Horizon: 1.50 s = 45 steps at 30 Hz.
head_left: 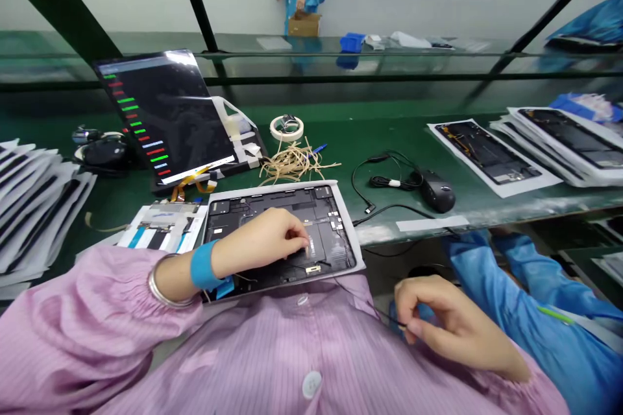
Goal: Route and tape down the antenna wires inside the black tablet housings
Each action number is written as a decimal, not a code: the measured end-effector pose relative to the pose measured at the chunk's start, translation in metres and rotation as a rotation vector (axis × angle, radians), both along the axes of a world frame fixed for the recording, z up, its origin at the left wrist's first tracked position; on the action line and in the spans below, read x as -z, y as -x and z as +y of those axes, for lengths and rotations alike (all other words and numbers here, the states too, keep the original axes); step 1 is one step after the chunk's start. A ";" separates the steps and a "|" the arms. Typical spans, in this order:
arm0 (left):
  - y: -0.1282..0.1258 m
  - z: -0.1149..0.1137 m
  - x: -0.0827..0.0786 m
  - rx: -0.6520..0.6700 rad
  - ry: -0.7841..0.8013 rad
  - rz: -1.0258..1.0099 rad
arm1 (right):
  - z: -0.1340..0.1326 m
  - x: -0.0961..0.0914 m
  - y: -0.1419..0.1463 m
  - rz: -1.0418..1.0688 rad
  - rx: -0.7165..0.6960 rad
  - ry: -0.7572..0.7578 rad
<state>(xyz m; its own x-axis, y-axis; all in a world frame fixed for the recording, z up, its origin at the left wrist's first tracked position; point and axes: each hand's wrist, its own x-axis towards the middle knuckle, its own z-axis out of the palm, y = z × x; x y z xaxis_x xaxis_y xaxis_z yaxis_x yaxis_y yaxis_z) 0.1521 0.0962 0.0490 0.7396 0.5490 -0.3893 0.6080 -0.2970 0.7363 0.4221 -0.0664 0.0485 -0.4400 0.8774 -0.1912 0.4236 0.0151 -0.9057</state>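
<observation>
In the head view, your left hand [257, 243] lies over an opened black tablet [326, 211], whose long axis runs sideways along the green table [370, 136]. Its fingers [292, 233] are bunched narrowly against the dark panel, and whether they hold anything you cannot tell. Your right hand [452, 324] is farther off, beyond the tablet's right corner, its fingers pinching a thin black wire [374, 307].

Open tablet [318, 220] on workbench [389, 136], computer mouse [437, 190] to its right, display [165, 117] behind left
</observation>
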 end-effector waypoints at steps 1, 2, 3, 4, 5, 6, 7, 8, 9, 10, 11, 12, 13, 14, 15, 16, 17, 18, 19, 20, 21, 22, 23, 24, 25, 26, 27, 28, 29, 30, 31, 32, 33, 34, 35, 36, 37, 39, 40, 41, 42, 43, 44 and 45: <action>0.003 0.001 -0.003 -0.005 -0.069 0.009 | -0.004 0.002 -0.005 -0.013 -0.018 0.006; 0.006 0.002 -0.007 -0.008 -0.133 0.013 | -0.008 0.004 -0.009 -0.026 -0.027 0.015; 0.008 0.005 -0.014 -0.012 -0.183 0.012 | -0.011 0.005 -0.012 -0.042 -0.025 0.026; 0.010 0.010 -0.023 -0.026 -0.221 0.005 | -0.014 0.007 -0.015 -0.064 -0.015 0.035; 0.011 0.016 -0.033 -0.057 -0.258 -0.010 | -0.015 0.008 -0.016 -0.086 -0.003 0.039; 0.010 0.024 -0.044 -0.107 -0.299 -0.026 | -0.016 0.008 -0.016 -0.104 0.009 0.042; 0.009 0.035 -0.053 -0.175 -0.346 -0.037 | -0.016 0.009 -0.015 -0.113 0.016 0.041; 0.006 0.047 -0.060 -0.247 -0.389 -0.037 | -0.016 0.009 -0.013 -0.113 0.019 0.039; 0.002 0.060 -0.064 -0.313 -0.419 -0.025 | -0.015 0.009 -0.011 -0.105 0.022 0.037; -0.002 0.074 -0.063 -0.366 -0.424 -0.006 | -0.013 0.008 -0.008 -0.092 0.026 0.036; -0.007 0.088 -0.060 -0.399 -0.402 0.015 | -0.012 0.008 -0.006 -0.078 0.034 0.036; -0.012 0.101 -0.053 -0.419 -0.354 0.031 | -0.011 0.007 -0.003 -0.064 0.041 0.034; -0.016 0.111 -0.044 -0.433 -0.294 0.036 | -0.010 0.006 -0.001 -0.050 0.046 0.032; -0.019 0.120 -0.035 -0.451 -0.249 0.032 | -0.009 0.005 0.001 -0.039 0.055 0.030; -0.021 0.125 -0.027 -0.477 -0.245 0.016 | -0.008 0.003 0.003 -0.025 0.067 0.032; -0.022 0.127 -0.021 -0.506 -0.285 -0.014 | -0.007 0.001 0.006 -0.004 0.084 0.037; -0.022 0.126 -0.019 -0.530 -0.357 -0.051 | -0.005 -0.001 0.009 0.023 0.101 0.043; -0.021 0.123 -0.020 -0.540 -0.436 -0.087 | -0.002 -0.004 0.012 0.052 0.117 0.049; -0.020 0.118 -0.024 -0.533 -0.499 -0.110 | 0.002 -0.008 0.017 0.081 0.124 0.053; -0.019 0.112 -0.030 -0.510 -0.527 -0.116 | 0.007 -0.011 0.023 0.114 0.116 0.052; -0.017 0.105 -0.037 -0.484 -0.524 -0.099 | 0.013 -0.014 0.029 0.145 0.096 0.050; -0.016 0.098 -0.043 -0.460 -0.503 -0.067 | 0.020 -0.017 0.038 0.174 0.070 0.047; -0.015 0.091 -0.048 -0.436 -0.460 -0.030 | 0.027 -0.019 0.047 0.198 0.051 0.042; -0.015 0.084 -0.052 -0.406 -0.385 0.005 | 0.034 -0.021 0.057 0.215 0.046 0.029; -0.015 0.076 -0.053 -0.357 -0.270 0.037 | 0.040 -0.022 0.068 0.225 0.052 0.012; -0.015 0.068 -0.052 -0.284 -0.117 0.069 | 0.046 -0.022 0.080 0.224 0.066 -0.012; -0.014 0.060 -0.050 -0.198 0.052 0.099 | 0.051 -0.021 0.090 0.215 0.078 -0.041; -0.013 0.052 -0.046 -0.120 0.206 0.127 | 0.056 -0.020 0.100 0.209 0.074 -0.068; -0.010 0.045 -0.040 -0.068 0.319 0.148 | 0.059 -0.018 0.107 0.210 0.047 -0.088; -0.007 0.039 -0.034 -0.041 0.381 0.160 | 0.062 -0.016 0.112 0.221 0.000 -0.100; -0.003 0.034 -0.028 -0.035 0.404 0.159 | 0.063 -0.014 0.114 0.237 -0.053 -0.109; 0.002 0.032 -0.022 -0.045 0.408 0.150 | 0.064 -0.012 0.114 0.261 -0.094 -0.115; 0.008 0.030 -0.017 -0.051 0.408 0.139 | 0.065 -0.009 0.110 0.281 -0.107 -0.116; 0.013 0.030 -0.012 -0.053 0.411 0.128 | 0.066 -0.006 0.105 0.281 -0.071 -0.124; 0.019 0.030 -0.009 -0.050 0.412 0.114 | 0.067 -0.003 0.098 0.247 0.013 -0.142; 0.023 0.031 -0.007 -0.049 0.405 0.102 | 0.069 0.001 0.091 0.179 0.128 -0.172; 0.027 0.031 -0.006 -0.052 0.382 0.090 | 0.071 0.005 0.085 0.086 0.241 -0.206; 0.029 0.031 -0.008 -0.057 0.291 0.061 | 0.077 0.014 0.077 -0.095 0.356 -0.265; 0.029 0.030 -0.009 -0.063 0.235 0.045 | 0.080 0.017 0.075 -0.145 0.347 -0.275; 0.027 0.028 -0.011 -0.069 0.179 0.027 | 0.084 0.021 0.075 -0.162 0.305 -0.268; 0.025 0.027 -0.013 -0.080 0.122 0.008 | 0.087 0.023 0.076 -0.154 0.256 -0.251; 0.023 0.026 -0.014 -0.093 0.066 -0.014 | 0.090 0.024 0.077 -0.136 0.215 -0.229; 0.020 0.025 -0.014 -0.106 0.005 -0.034 | 0.093 0.024 0.079 -0.121 0.186 -0.210; 0.018 0.024 -0.014 -0.113 -0.061 -0.049 | 0.096 0.024 0.080 -0.112 0.165 -0.194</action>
